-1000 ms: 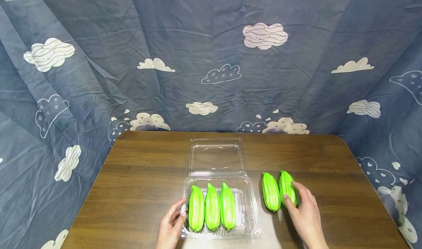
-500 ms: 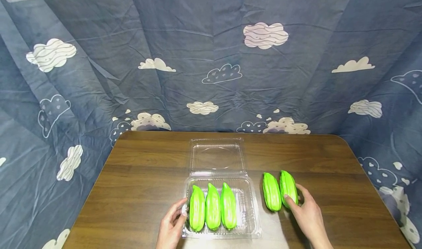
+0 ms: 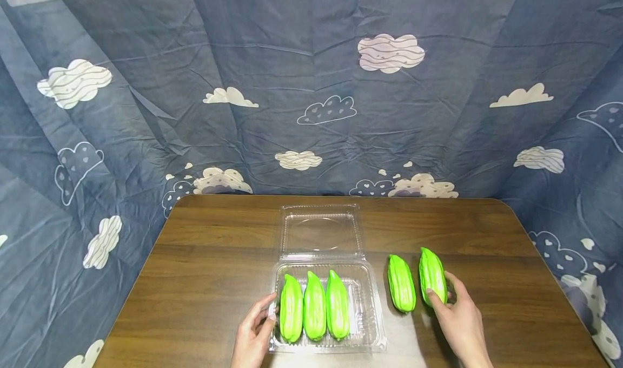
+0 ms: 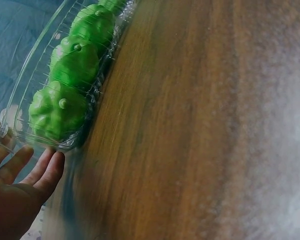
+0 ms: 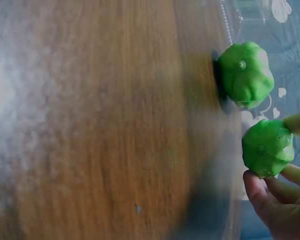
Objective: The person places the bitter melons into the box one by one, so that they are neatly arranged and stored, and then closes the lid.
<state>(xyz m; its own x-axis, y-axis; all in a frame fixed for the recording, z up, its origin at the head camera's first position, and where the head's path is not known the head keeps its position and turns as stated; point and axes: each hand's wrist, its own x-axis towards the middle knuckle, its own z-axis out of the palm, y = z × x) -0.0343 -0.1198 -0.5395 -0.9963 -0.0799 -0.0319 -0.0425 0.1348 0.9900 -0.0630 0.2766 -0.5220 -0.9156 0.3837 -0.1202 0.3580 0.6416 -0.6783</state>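
Observation:
Just above the table, my right hand [image 3: 459, 316] holds a bright green, ridged bitter melon [image 3: 432, 276] between thumb and fingers. The right wrist view shows this melon [image 5: 265, 148] raised, my fingertips at its sides. A second bitter melon [image 3: 401, 284] lies on the table to its left. Three more bitter melons [image 3: 315, 308] lie side by side in the clear plastic clamshell container [image 3: 375, 314]. At the container's left edge is my left hand [image 3: 252, 330], thumb and fingers pinching the rim. In the left wrist view, the fingers [image 4: 50, 172] touch the container's corner.
The container's transparent lid [image 3: 319, 232] lies folded back behind the base. Right of the three melons, the base has a bare strip. Everything stands on a brown wooden table [image 3: 209, 270], with a blue cloud-patterned curtain [image 3: 311, 86] behind and at both sides.
My right hand has taken hold of the right-hand bitter melon and lifted it slightly, up and to the right, away from the other loose one. My left hand and the container have stayed in place.

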